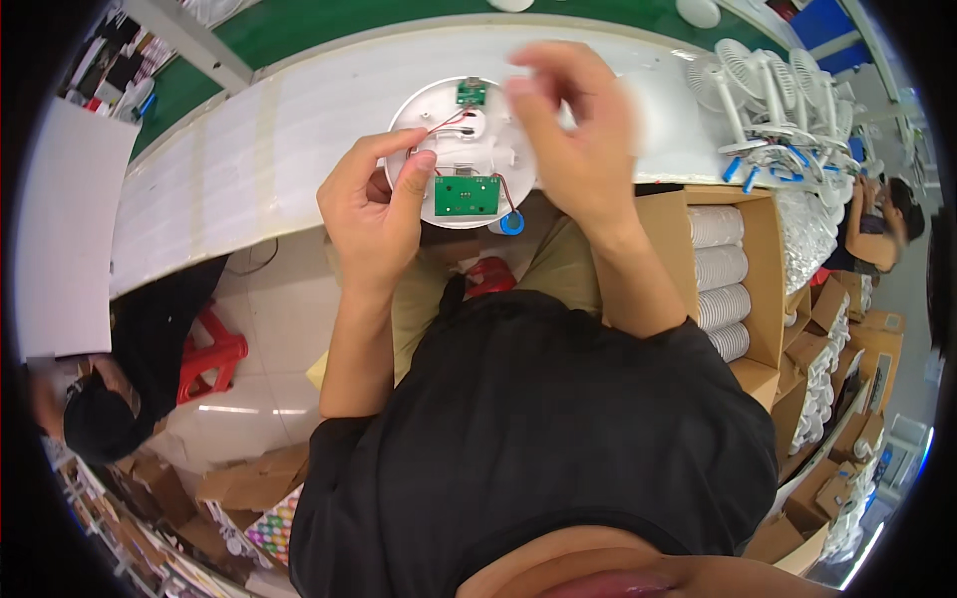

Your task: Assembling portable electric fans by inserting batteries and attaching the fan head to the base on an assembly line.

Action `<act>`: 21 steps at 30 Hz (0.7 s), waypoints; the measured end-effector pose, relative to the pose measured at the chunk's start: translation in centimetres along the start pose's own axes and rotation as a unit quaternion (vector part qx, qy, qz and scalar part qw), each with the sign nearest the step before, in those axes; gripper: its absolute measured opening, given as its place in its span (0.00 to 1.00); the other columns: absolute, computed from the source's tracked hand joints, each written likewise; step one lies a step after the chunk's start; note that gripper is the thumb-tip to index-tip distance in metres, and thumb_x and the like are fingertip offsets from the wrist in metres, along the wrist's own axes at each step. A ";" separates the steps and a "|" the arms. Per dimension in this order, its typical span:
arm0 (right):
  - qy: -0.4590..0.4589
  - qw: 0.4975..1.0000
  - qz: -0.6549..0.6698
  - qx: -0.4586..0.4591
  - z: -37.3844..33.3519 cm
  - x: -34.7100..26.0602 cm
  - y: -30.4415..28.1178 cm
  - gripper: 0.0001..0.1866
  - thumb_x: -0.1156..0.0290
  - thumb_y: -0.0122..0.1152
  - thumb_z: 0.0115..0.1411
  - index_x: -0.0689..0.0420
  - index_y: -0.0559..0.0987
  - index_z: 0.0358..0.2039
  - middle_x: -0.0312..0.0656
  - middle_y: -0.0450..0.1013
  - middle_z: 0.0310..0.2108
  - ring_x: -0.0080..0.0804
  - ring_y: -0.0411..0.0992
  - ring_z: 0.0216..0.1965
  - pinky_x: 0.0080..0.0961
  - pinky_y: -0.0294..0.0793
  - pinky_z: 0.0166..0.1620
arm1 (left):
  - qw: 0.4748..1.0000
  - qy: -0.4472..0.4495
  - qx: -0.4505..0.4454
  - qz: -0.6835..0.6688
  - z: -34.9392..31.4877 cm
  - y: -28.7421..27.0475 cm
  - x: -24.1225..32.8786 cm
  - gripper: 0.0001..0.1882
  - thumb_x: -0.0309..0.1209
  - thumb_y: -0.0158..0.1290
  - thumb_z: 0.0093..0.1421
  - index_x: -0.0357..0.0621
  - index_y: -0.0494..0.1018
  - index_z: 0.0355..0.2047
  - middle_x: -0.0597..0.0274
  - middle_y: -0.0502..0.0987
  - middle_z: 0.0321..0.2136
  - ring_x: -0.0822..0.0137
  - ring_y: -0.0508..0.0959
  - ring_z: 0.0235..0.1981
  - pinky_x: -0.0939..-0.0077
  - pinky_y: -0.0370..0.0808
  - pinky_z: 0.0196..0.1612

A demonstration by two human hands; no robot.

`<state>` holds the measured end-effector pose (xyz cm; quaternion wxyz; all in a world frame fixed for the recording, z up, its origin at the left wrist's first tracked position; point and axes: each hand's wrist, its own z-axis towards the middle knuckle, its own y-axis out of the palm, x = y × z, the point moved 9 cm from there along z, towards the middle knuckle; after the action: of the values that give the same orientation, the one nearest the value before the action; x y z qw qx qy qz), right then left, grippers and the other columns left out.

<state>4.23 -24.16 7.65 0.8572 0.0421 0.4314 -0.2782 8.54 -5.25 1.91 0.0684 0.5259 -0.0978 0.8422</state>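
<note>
White round housing (477,153), upper centre of frame, green circuit board (467,196) inside, left hand (377,199) pinching housing's left rim, right hand (583,135) alongside, blurred, half open, any hold unclear

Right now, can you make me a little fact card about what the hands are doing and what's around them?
Left hand: gripping a white round part by its left side
Right hand: blurred, by the part's right side; touching or not, can't tell
Larger green board: on the part, nearer the person
Smaller green board: at the far edge
Blue cylinder: at the part's lower right
White fans: grouped on the right
Open cardboard box: right, holding stacked white pieces
</note>
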 end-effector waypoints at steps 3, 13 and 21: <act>0.193 0.977 0.089 0.001 -3.4 2.8 -3.9 0.05 0.74 0.55 0.61 0.56 0.72 0.37 0.31 0.65 0.20 0.19 0.59 0.21 0.14 0.58 0.25 | 0.999 -0.008 0.038 0.007 0.5 1.0 0.6 0.07 0.22 0.54 0.59 0.36 0.77 0.38 0.61 0.78 0.31 0.74 0.69 0.26 0.83 0.67 0.28; 0.428 0.765 0.476 0.072 -10.6 7.0 1.2 0.07 0.72 0.52 0.67 0.54 0.65 0.43 0.43 0.71 0.38 0.23 0.71 0.32 0.18 0.70 0.33 | 0.995 0.084 0.047 0.025 0.4 3.6 1.2 0.11 0.26 0.41 0.67 0.36 0.73 0.42 0.56 0.77 0.38 0.69 0.72 0.37 0.80 0.69 0.44; 0.103 0.942 0.300 0.111 -4.8 2.1 -1.8 0.13 0.80 0.56 0.61 0.58 0.67 0.46 0.43 0.70 0.42 0.25 0.69 0.38 0.19 0.69 0.42 | 0.988 0.105 0.115 0.016 0.4 3.3 1.4 0.12 0.22 0.41 0.62 0.34 0.74 0.40 0.55 0.77 0.33 0.65 0.72 0.31 0.76 0.70 0.38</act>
<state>0.88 -25.11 3.33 0.8417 0.2930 0.4510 -0.0484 7.53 -8.50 2.99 0.0044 0.4374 -0.0010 0.8992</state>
